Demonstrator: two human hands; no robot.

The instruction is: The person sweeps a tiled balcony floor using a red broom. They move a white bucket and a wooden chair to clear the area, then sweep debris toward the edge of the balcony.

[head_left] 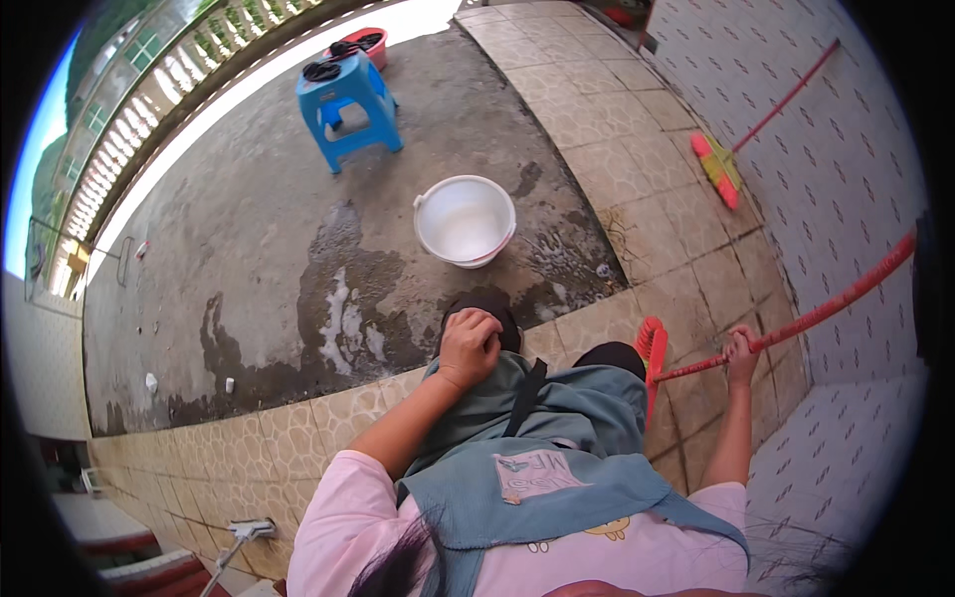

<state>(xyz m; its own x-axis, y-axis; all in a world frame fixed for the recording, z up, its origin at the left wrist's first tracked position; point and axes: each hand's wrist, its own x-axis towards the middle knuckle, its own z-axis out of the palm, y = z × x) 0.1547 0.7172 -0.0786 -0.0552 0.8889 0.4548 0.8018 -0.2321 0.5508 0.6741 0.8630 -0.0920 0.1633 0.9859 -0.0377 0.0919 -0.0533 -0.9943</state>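
My left hand [469,344] is curled on my raised knee, over the edge of a blue-grey apron [557,438], and holds nothing that I can see. My right hand [740,350] grips the red handle of a broom [826,308] whose red head [652,348] rests on the tiled floor beside my leg. The handle runs up to the right along the wall. A white bucket [465,221] with some water stands on the wet concrete just ahead of my knee.
A blue plastic stool [350,107] stands further out, with a red basin [370,42] behind it. A second broom [731,164] with a red handle leans against the patterned wall on the right. A balustrade [149,109] closes the left side. Soapy puddles [343,318] lie on the concrete.
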